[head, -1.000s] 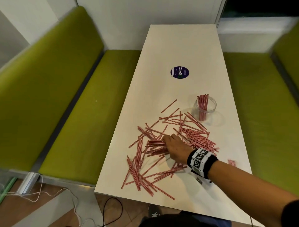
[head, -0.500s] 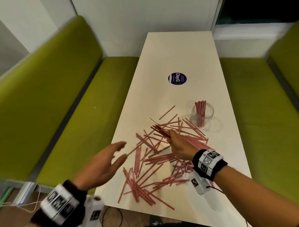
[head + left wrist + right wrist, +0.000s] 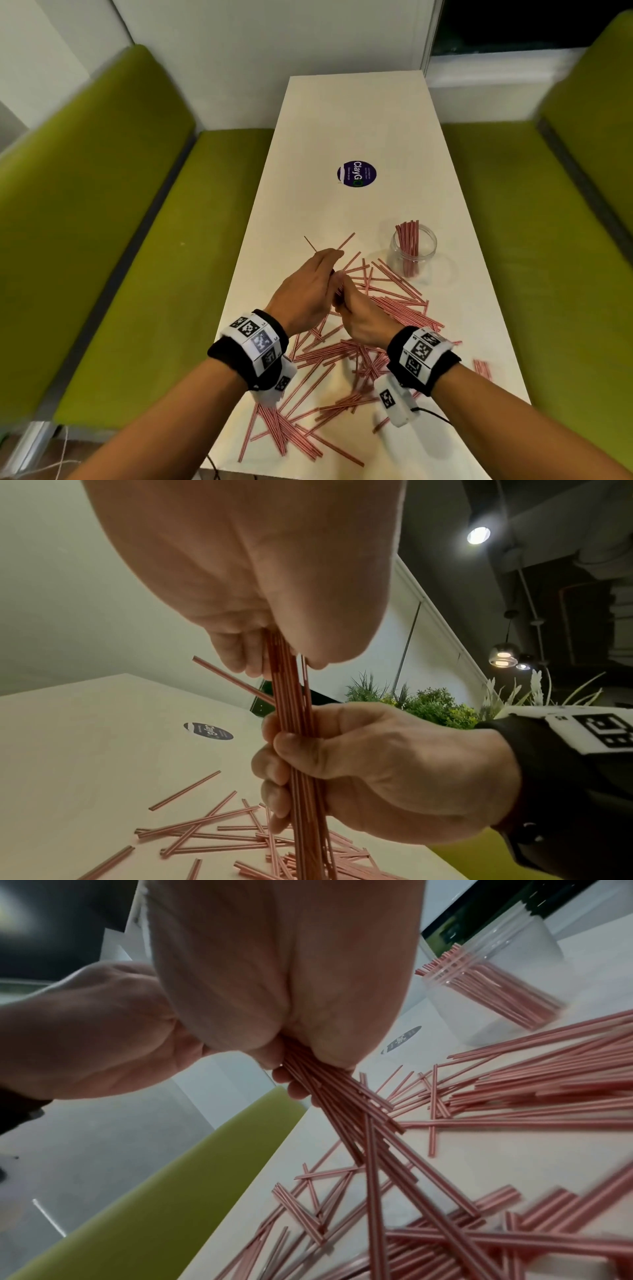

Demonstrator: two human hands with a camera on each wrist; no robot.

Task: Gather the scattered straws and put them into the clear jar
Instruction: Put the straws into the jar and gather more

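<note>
Thin red-and-white striped straws (image 3: 394, 301) lie scattered across the near half of the white table (image 3: 359, 120). The clear jar (image 3: 397, 250) stands upright to the right, with a bunch of straws leaning inside; it also shows in the right wrist view as the jar (image 3: 507, 961). Both hands meet above the pile on one bundle of straws (image 3: 291, 710). My right hand (image 3: 346, 294) grips its lower part in a fist. My left hand (image 3: 329, 267) pinches its upper part between fingers and thumb. The bundle (image 3: 335, 1096) fans out below the right hand.
A round dark sticker (image 3: 356, 173) sits mid-table. Green padded benches (image 3: 137, 240) flank the table, with another bench (image 3: 531, 240) on the right. A few straws (image 3: 482, 368) lie near the table's right edge. A wall closes off the far end.
My right hand has lifted a bundle of straws off the pile. My left hand came in from the left and took hold of the bundle's upper part.
</note>
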